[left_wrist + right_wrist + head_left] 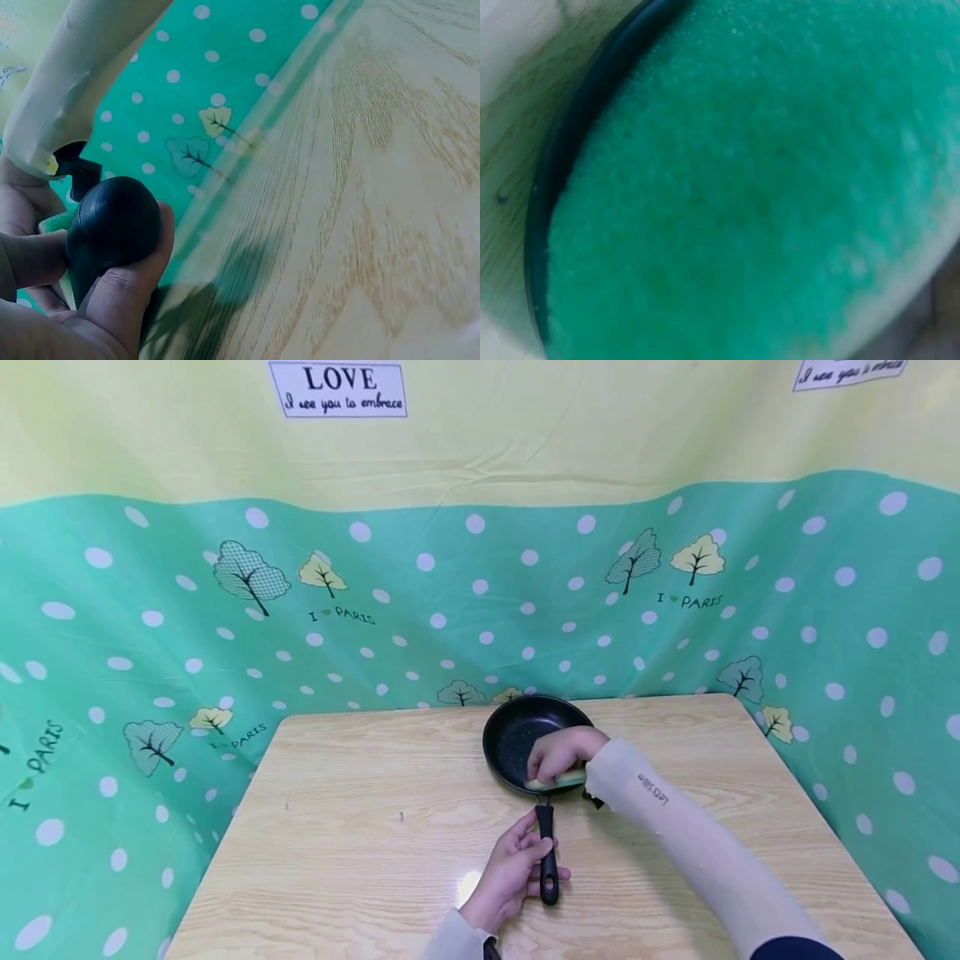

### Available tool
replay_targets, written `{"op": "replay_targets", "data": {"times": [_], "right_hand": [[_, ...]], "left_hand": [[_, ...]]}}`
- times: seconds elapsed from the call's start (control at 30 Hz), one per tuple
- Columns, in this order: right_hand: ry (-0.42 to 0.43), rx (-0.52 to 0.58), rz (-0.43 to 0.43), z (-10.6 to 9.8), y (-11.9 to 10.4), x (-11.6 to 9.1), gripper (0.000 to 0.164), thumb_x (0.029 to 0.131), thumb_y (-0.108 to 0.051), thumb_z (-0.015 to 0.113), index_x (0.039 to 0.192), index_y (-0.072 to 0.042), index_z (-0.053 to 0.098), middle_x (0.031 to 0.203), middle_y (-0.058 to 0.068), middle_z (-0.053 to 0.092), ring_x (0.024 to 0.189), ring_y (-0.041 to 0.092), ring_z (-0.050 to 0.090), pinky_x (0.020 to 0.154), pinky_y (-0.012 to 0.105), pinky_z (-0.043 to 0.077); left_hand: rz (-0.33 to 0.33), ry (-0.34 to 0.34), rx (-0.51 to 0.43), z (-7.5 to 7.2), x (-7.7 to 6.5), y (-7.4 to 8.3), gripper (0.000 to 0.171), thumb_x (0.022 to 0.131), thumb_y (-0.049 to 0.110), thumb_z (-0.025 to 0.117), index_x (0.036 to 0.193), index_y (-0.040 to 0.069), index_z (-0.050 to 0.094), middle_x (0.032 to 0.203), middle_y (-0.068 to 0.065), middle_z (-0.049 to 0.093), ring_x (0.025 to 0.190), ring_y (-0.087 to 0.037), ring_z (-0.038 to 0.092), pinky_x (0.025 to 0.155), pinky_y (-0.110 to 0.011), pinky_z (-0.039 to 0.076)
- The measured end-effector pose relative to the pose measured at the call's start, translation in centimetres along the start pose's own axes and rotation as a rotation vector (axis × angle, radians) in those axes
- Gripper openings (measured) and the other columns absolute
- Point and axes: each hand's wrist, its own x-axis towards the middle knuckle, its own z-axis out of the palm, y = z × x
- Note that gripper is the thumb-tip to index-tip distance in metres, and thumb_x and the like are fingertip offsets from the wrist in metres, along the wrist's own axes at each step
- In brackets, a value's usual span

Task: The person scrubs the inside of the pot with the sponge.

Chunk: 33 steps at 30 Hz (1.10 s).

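Left hand (513, 870) gripping round black frying pan (517, 727) by its handle (547, 823), right hand (562, 754) gripping green sponge (567, 780) inside, beige sleeve (686, 831) reading "Let's slim", yellow-and-green dotted curtain (450, 635) printed "LOVE"

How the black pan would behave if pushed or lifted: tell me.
Rigid-looking and round, the pan should move as one stiff piece. Pushed sideways at its long handle, it would likely swivel. Lifted there, it may dip, being broad only at the far end.

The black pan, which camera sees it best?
Head view: it shows most of the black pan, inside and handle. Left wrist view shows mainly the handle's end; right wrist view, just a curved dark edge beside the green sponge.
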Motion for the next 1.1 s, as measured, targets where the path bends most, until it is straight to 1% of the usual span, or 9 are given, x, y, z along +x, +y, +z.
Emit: {"op": "replay_targets", "data": {"times": [0.1,0.23,0.33,0.4,0.53,0.7,0.93,1.03,1.1], "right_hand": [[0.011,0.066,-0.020,0.1,0.1,0.2,0.039,0.073,-0.005,0.064,0.108,-0.018,0.076,0.105,-0.008,0.068,0.091,0.009,0.055,0.078,0.023,0.047],[0.022,0.159,-0.049,0.3,0.2,0.7,0.040,0.075,-0.006,0.063,0.112,-0.019,0.074,0.103,-0.007,0.068,0.085,0.008,0.056,0.071,0.023,0.046],[0.018,0.261,-0.054,0.4,0.3,1.2,0.041,0.076,-0.007,0.064,0.116,-0.016,0.072,0.102,-0.004,0.067,0.081,0.010,0.057,0.065,0.023,0.047],[0.018,0.337,-0.052,0.5,0.4,1.5,0.042,0.077,-0.007,0.065,0.118,-0.014,0.071,0.105,-0.002,0.067,0.082,0.011,0.058,0.066,0.024,0.049],[0.037,0.470,-0.029,0.8,0.4,2.0,0.044,0.081,-0.010,0.068,0.125,-0.012,0.067,0.115,0.000,0.065,0.092,0.014,0.059,0.076,0.030,0.053],[0.100,0.582,-0.042,1.1,0.2,2.7,0.042,0.087,-0.016,0.068,0.130,-0.013,0.064,0.124,0.003,0.061,0.103,0.019,0.057,0.082,0.035,0.053],[0.226,0.751,-0.058,1.7,-0.4,4.1,0.051,0.093,-0.018,0.065,0.140,-0.006,0.053,0.138,0.010,0.053,0.112,0.021,0.056,0.088,0.042,0.053],[0.279,0.784,-0.054,1.9,-0.6,4.7,0.051,0.094,-0.018,0.064,0.142,-0.005,0.051,0.139,0.011,0.052,0.114,0.021,0.055,0.090,0.043,0.053],[0.315,0.805,-0.052,2.0,-0.7,4.9,0.052,0.095,-0.018,0.063,0.143,-0.003,0.049,0.141,0.014,0.051,0.117,0.025,0.055,0.093,0.046,0.052]], "left_hand": [[-0.001,-0.004,0.005,0.1,0.0,0.1,0.067,0.097,0.012,0.060,0.156,0.015,0.028,0.116,-0.015,0.058,0.075,-0.027,0.073,0.055,-0.031,0.056],[-0.003,-0.010,0.008,0.1,0.0,0.1,0.067,0.097,0.012,0.060,0.156,0.015,0.028,0.111,-0.011,0.059,0.075,-0.027,0.073,0.055,-0.032,0.057],[0.001,-0.011,0.017,0.1,0.0,0.0,0.066,0.097,0.012,0.060,0.156,0.015,0.029,0.110,-0.010,0.059,0.074,-0.026,0.073,0.055,-0.032,0.057],[-0.002,-0.010,0.018,0.0,0.0,0.0,0.066,0.097,0.012,0.060,0.155,0.015,0.030,0.110,-0.010,0.059,0.074,-0.026,0.073,0.055,-0.032,0.057],[-0.004,-0.014,0.022,0.0,0.0,0.0,0.066,0.097,0.012,0.060,0.155,0.016,0.030,0.109,-0.010,0.060,0.074,-0.026,0.073,0.056,-0.033,0.057],[-0.009,-0.016,0.028,0.1,0.1,0.1,0.066,0.097,0.013,0.061,0.155,0.016,0.030,0.109,-0.010,0.060,0.074,-0.027,0.073,0.057,-0.034,0.058],[-0.019,-0.024,0.014,0.0,0.1,0.1,0.068,0.097,0.013,0.061,0.156,0.016,0.029,0.116,-0.014,0.061,0.075,-0.026,0.073,0.060,-0.036,0.058],[-0.020,-0.030,0.006,-0.1,0.0,0.0,0.067,0.097,0.013,0.061,0.156,0.017,0.030,0.120,-0.015,0.063,0.075,-0.027,0.073,0.060,-0.036,0.058],[-0.018,-0.033,0.003,-0.1,0.0,0.0,0.067,0.097,0.013,0.061,0.156,0.017,0.029,0.124,-0.017,0.063,0.076,-0.027,0.073,0.060,-0.036,0.058]]}}
